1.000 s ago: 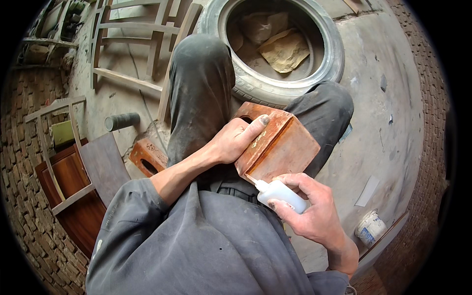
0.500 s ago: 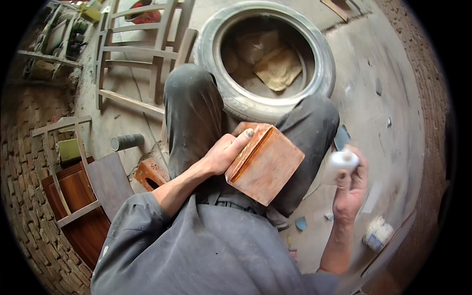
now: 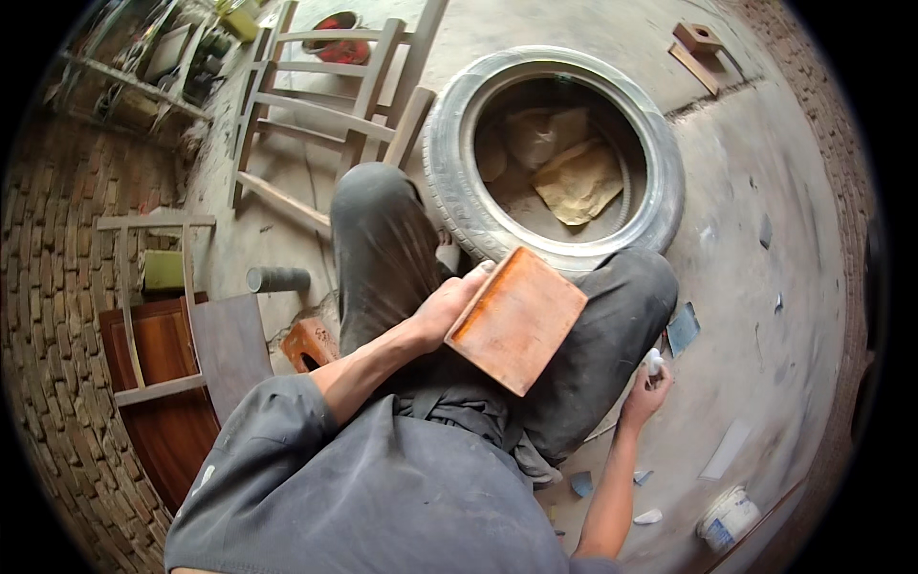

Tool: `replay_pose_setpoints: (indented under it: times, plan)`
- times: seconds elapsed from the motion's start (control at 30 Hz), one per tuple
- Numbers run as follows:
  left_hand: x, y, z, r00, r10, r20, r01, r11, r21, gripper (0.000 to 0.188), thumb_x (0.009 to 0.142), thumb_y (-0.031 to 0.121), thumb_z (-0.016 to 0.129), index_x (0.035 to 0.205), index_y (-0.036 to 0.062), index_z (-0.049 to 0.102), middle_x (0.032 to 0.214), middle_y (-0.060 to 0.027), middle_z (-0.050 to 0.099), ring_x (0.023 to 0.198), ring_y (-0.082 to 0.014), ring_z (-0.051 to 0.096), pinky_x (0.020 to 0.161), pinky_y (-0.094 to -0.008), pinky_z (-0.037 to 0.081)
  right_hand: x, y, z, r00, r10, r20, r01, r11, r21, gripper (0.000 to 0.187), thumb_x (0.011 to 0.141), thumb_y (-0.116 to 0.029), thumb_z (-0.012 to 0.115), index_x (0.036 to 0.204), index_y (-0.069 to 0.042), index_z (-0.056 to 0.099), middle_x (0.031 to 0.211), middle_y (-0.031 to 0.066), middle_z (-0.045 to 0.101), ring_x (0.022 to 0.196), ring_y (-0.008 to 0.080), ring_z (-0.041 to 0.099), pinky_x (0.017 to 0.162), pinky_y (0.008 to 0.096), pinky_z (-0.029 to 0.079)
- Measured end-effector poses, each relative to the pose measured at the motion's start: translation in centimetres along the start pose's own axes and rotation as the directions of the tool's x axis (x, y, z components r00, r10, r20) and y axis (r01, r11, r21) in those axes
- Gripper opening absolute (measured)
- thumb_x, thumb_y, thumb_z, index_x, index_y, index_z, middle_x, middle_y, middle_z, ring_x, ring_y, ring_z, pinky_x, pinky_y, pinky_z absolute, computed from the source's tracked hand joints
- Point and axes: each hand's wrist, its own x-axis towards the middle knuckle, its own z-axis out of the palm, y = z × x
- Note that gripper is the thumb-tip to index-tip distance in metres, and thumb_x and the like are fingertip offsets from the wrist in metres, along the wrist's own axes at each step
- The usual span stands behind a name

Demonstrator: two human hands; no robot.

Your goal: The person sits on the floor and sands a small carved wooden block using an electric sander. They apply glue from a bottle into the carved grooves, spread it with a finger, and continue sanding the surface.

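A reddish-brown, box-shaped wooden piece (image 3: 524,323) is tilted above my lap, its broad flat face turned up. My left hand (image 3: 454,304) grips its left edge, thumb on top and the other fingers hidden beneath. Off to the right, beside my right knee, my right hand (image 3: 648,390) is closed around a small white object (image 3: 654,362). Only the end of that object shows above the fingers, so its kind is unclear. A blue-grey sheet scrap (image 3: 684,330) lies on the floor just beyond this hand.
A large tyre (image 3: 445,163) holding crumpled bags lies ahead of my knees. Wooden chair frames (image 3: 325,110) stand at the far left. Left of me are a grey cylinder (image 3: 278,279), an orange brick (image 3: 311,344) and a brown panel (image 3: 153,421). A white tub (image 3: 729,518) stands lower right.
My right hand has drawn lower and nearer my right thigh, with less of the white object showing. The wooden piece has turned, showing more broad face and less grooved side. The whole view has shifted.
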Motion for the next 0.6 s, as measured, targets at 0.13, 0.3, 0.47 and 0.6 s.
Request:
replay_pose_setpoints:
  times: [0.13, 0.3, 0.47, 0.6]
  plan:
    - [-1.1, -3.2, -3.4, 0.993, 0.107, 0.044, -0.091, 0.957, -0.275, 0.047, 0.113, 0.037, 0.042, 0.146, 0.0059, 0.054, 0.135, -0.0069, 0.063, 0.127, -0.0178, 0.059, 0.106, -0.0370, 0.050, -0.2, 2.2, 1.1, 0.986, -0.169, 0.004, 0.158, 0.915, -0.372, 0.028, 0.092, -0.012, 0.073, 0.115, -0.003, 0.062, 0.103, 0.0069, 0.060, 0.095, 0.0168, 0.059, 0.087, 0.0319, 0.052]
    - [-0.6, -5.1, -3.6, 0.974, 0.209, -0.081, -0.218, 0.968, -0.122, 0.053, 0.111, 0.034, 0.047, 0.157, 0.0094, 0.038, 0.144, -0.0083, 0.055, 0.128, -0.0224, 0.059, 0.106, -0.0405, 0.053, 2.7, 5.2, 4.9, 0.990, 0.036, -0.137, -0.058, 0.984, -0.166, 0.029, 0.089, -0.004, 0.071, 0.115, -0.004, 0.060, 0.104, 0.0122, 0.070, 0.096, 0.0225, 0.072, 0.086, 0.0362, 0.058]
    - [-1.3, -6.5, -5.6, 0.982, 0.119, -0.149, -0.095, 0.983, 0.159, 0.045, 0.110, 0.027, 0.050, 0.150, 0.0071, 0.043, 0.139, -0.0087, 0.058, 0.124, -0.0190, 0.060, 0.101, -0.0364, 0.054, -1.2, 6.3, 4.9, 0.980, 0.137, -0.144, -0.164, 0.967, -0.196, 0.030, 0.088, -0.006, 0.072, 0.115, -0.005, 0.061, 0.102, 0.0147, 0.073, 0.095, 0.0271, 0.075, 0.084, 0.0397, 0.059]
    - [-1.1, -7.1, -5.2, 0.979, 0.125, -0.163, -0.097, 0.981, 0.170, 0.041, 0.110, 0.022, 0.053, 0.146, 0.0047, 0.045, 0.136, -0.0099, 0.060, 0.119, -0.0195, 0.063, 0.100, -0.0363, 0.055, -1.7, 9.0, 6.0, 0.974, 0.173, -0.144, -0.209, 0.934, -0.290, 0.029, 0.087, -0.012, 0.074, 0.114, -0.009, 0.063, 0.103, 0.0155, 0.073, 0.093, 0.0354, 0.073, 0.085, 0.0447, 0.057]
